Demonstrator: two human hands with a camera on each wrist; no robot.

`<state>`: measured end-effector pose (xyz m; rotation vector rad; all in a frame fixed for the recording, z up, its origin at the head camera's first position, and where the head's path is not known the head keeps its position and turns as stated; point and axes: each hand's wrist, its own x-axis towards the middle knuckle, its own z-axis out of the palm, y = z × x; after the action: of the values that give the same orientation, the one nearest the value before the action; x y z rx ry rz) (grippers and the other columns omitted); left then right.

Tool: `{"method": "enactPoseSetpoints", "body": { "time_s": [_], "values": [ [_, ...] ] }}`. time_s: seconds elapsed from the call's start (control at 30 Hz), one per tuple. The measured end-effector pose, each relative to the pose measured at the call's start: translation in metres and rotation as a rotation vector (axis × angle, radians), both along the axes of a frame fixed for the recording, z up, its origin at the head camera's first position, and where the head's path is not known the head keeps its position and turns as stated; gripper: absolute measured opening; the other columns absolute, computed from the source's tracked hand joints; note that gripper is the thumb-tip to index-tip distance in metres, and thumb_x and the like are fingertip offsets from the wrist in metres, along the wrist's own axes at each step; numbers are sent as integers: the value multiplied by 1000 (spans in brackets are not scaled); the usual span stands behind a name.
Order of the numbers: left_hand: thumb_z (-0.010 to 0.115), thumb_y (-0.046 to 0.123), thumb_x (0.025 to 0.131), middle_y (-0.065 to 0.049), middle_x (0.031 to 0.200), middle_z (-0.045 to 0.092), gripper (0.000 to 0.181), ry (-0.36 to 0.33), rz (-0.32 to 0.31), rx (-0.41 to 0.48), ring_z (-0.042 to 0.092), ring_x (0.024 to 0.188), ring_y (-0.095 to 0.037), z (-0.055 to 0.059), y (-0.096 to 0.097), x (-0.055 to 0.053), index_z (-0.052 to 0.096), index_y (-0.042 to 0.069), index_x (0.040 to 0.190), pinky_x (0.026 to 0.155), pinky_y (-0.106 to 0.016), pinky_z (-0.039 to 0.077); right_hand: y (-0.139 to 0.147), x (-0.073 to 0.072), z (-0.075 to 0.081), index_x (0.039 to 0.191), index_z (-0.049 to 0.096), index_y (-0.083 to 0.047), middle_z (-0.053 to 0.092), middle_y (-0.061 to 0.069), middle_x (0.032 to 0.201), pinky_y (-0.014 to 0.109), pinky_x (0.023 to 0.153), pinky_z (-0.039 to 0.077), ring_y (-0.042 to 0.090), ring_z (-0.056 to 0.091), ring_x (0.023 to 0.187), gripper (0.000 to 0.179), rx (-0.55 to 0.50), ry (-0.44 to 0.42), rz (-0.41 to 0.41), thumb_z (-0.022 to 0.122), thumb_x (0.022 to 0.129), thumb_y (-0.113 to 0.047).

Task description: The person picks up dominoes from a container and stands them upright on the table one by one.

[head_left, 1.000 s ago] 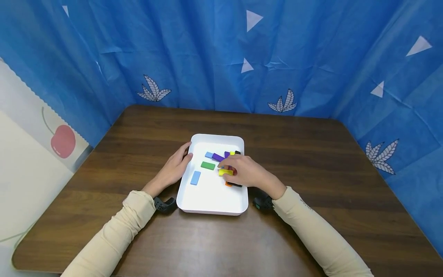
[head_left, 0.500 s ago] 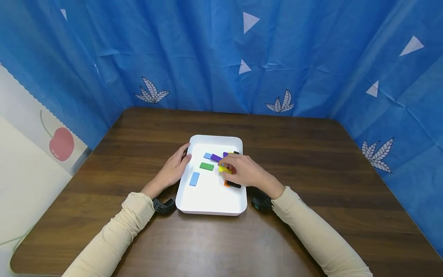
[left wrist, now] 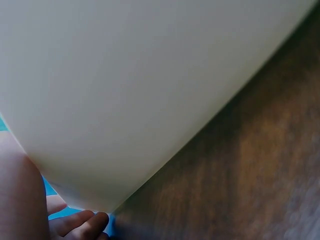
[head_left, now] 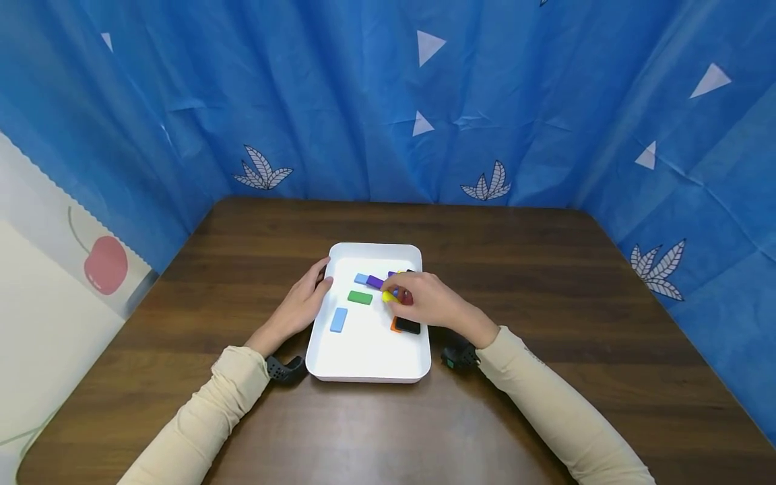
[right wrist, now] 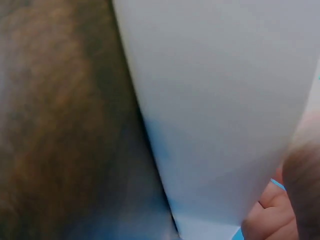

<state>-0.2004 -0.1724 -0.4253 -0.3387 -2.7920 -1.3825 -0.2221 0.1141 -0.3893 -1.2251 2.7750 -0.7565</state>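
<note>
In the head view, a shallow white tray [head_left: 371, 367] holds several small coloured blocks. My right hand [head_left: 427, 300] reaches over its right rim and pinches a yellow block [head_left: 389, 296] between thumb and fingers, which partly cover it. A black block [head_left: 407, 326] lies below that hand, against an orange block [head_left: 396, 325]. Left of it are a green block [head_left: 360, 298], a light blue block [head_left: 339, 320] and a purple block [head_left: 375, 282] touching another light blue one. Other blocks are partly hidden behind the hand. My left hand [head_left: 303, 300] rests at the tray's left rim, fingers fairly straight.
The tray stands on a brown wooden table [head_left: 515, 263]. A blue curtain [head_left: 364, 121] hangs behind the table, with a pale patterned sheet [head_left: 48, 323] at the left. Both wrist views mostly show the tray's outer wall and the wood beside it.
My right fingers have closed round the yellow block, now mostly covered and slightly turned. More of the black block shows. My left hand stays at the rim; the head view has shifted slightly.
</note>
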Motion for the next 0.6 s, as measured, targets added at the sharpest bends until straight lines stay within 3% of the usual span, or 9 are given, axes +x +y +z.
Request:
{"method": "enactPoseSetpoints", "body": {
  "time_s": [0.3, 0.6],
  "values": [
    [36, 36, 112, -19, 167, 28, 60, 0, 2, -9, 37, 150, -37, 0, 0, 1, 22, 10, 165, 120, -55, 33, 2, 1, 13, 121, 71, -8, 75, 3, 113, 24, 79, 60, 12, 70, 92, 32, -27, -42, 13, 78, 90, -14],
    [37, 32, 112, -20, 167, 28, 60, -12, -5, 9, 38, 150, -37, 1, 2, 0, 20, 8, 165, 119, -55, 34, 10, -7, 3, 120, 69, -4, 72, 3, 111, 34, 81, 61, 16, 67, 92, 28, -211, 66, 71, 74, 93, -11]
  ]
}}
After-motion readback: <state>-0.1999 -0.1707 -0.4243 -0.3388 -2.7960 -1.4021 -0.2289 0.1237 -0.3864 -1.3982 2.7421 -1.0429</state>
